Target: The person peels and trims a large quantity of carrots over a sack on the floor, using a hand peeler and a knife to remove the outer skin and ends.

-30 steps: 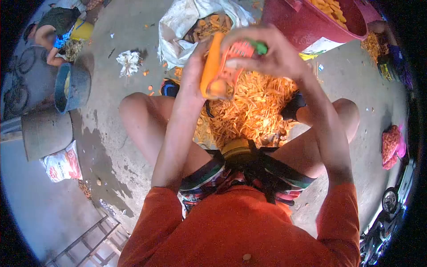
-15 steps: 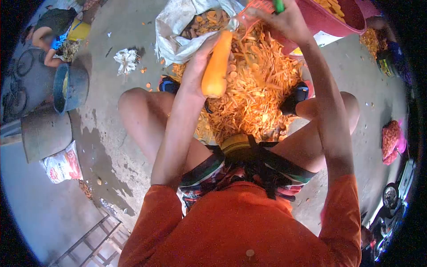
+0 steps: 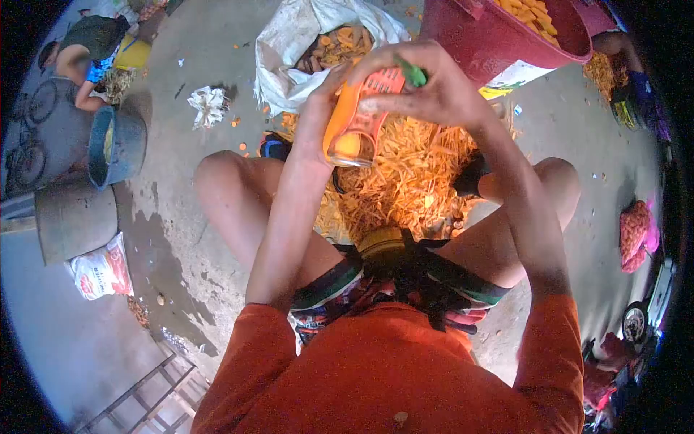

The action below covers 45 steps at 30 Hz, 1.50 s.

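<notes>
My left hand (image 3: 322, 108) is wrapped round a large peeled carrot (image 3: 341, 116), held tilted above the peelings. My right hand (image 3: 434, 83) grips an orange peeler (image 3: 372, 105) with a green part (image 3: 410, 71) showing between the fingers. The peeler lies over the carrot's side, its wide end by the carrot's thick lower end. Below both hands, a heap of orange peelings (image 3: 405, 181) covers the floor between my feet. Just beyond my left hand stands an open white sack (image 3: 278, 54) with cut orange pieces inside.
A red tub (image 3: 463, 36) of peeled carrots stands at the upper right. Another person (image 3: 83, 54) bends near a blue-grey tub (image 3: 119, 148) at the upper left. A pink bag (image 3: 636, 228) lies far right, a printed sack (image 3: 101, 267) far left.
My right hand has come down and left, bringing the peeler from above the heap onto the carrot. The left hand still holds the carrot, slightly lower.
</notes>
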Each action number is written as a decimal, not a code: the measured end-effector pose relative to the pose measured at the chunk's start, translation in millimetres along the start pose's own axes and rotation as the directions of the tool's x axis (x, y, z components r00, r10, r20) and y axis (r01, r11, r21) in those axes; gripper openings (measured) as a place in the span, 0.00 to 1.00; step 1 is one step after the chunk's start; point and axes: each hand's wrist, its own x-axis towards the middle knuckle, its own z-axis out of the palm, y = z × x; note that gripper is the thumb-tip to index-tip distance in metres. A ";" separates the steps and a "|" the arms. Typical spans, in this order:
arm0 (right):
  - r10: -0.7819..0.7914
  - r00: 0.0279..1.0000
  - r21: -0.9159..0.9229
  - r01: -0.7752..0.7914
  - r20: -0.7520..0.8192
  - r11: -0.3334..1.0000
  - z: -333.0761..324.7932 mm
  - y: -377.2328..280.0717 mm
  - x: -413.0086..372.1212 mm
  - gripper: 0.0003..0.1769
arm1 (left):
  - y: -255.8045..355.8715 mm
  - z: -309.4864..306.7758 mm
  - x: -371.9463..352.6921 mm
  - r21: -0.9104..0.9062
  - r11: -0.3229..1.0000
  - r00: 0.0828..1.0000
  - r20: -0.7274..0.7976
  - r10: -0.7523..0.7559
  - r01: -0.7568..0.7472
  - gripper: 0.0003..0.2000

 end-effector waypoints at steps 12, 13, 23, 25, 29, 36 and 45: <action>0.063 0.996 -0.066 -0.067 -0.065 0.996 -6.4 10.5 -6.5 0.12 | -1.7 -13.5 -7.4 0.118 0.993 0.999 0.048 0.011 -0.017 0.18; 0.083 0.980 -0.152 -0.111 -0.183 0.982 -22.9 29.8 -5.5 0.13 | -1.3 -21.7 -4.0 0.191 0.980 0.987 0.157 0.032 -0.062 0.18; 0.120 0.974 -0.257 -0.167 -0.191 0.952 -25.1 41.7 -10.1 0.15 | -4.0 -33.5 7.1 0.130 0.991 0.993 0.120 0.021 -0.037 0.15; 0.272 0.924 -0.219 -0.334 -0.270 0.917 -42.2 21.5 1.1 0.13 | -2.0 -37.7 10.6 0.057 0.997 0.991 0.121 -0.052 0.045 0.16; 0.024 0.999 0.008 -0.024 -0.037 1.000 -6.1 1.1 -2.9 0.15 | -3.8 -23.3 8.4 0.058 0.998 0.999 -0.042 -0.004 0.006 0.15; 0.245 0.931 -0.234 -0.310 -0.271 0.921 -39.6 18.1 -1.9 0.11 | -1.7 -21.2 2.6 0.141 0.988 0.994 0.075 -0.074 0.063 0.16; 0.384 0.858 -0.145 -0.452 -0.340 0.880 -59.6 34.1 -8.6 0.09 | 0.0 -21.5 0.2 0.073 0.991 0.983 0.136 -0.119 0.110 0.16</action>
